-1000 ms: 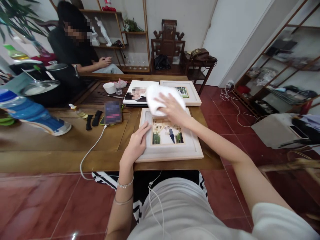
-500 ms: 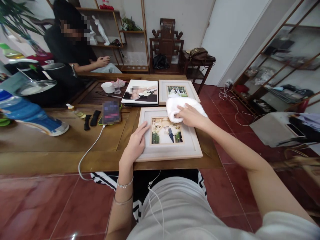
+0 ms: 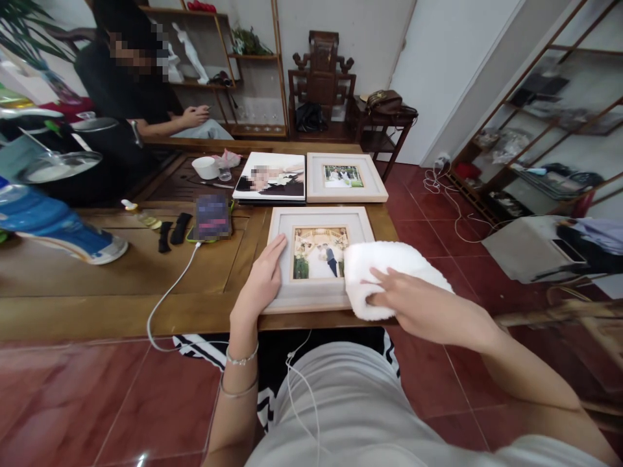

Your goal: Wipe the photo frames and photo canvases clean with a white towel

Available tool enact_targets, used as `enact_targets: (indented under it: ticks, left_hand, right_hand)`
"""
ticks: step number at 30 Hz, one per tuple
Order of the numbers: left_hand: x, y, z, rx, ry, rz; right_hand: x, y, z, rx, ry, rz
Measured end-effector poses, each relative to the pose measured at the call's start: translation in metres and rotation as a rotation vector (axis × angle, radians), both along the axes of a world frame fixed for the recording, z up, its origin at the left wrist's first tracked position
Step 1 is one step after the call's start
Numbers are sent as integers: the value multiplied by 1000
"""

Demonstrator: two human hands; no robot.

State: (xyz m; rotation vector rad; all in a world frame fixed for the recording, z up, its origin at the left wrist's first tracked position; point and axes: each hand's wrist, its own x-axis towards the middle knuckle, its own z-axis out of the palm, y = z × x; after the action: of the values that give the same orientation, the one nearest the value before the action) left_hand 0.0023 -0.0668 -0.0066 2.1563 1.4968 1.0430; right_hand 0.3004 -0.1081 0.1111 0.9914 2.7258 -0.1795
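A pale wooden picture frame [image 3: 311,298] with a wedding photo [image 3: 318,253] lies flat at the table's front edge. Along its left side rests my left hand [image 3: 263,279], fingers stretched out onto the border. My right hand [image 3: 409,298] grips a white cloth [image 3: 394,259] that covers the frame's lower right corner and hangs past its right side. Behind it lies a second picture frame [image 3: 348,194], also holding a photo. To the left of that one is a white photo album [image 3: 270,175] with a picture of people on its cover.
On the wooden table [image 3: 195,311] at left are a phone [image 3: 213,217] on a white cable, black straps [image 3: 180,228], a small bottle [image 3: 143,215], a white cup [image 3: 205,168] and a large blue bottle [image 3: 58,224]. Across the table sits a person [image 3: 131,84] in black.
My right hand has brought the white cloth from the frame's upper right toward me, down to its lower right corner. My left hand stays on the left border.
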Motion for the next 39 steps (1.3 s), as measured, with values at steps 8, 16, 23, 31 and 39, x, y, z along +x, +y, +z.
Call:
enact_targets:
  ticks: [8,16,23,31,39]
  left_hand:
    - [-2,0,4,9,-6,-31]
    - [0,-2,5,-1,-12,-10]
    - [1,-2,4,4,-31,15]
    - [2,-2,3,-2,-25,10]
    - [0,-3,6,-15,-30,-20]
  right_hand:
    - [-10,58,-26,131,103,-173]
    - [-26,144,-62,360,194,-225]
    - [-28,61,-48,240,48,-68]
    - [-28,-15,-19,-1,39,91]
    - [-37,76,-60,204,206,-115]
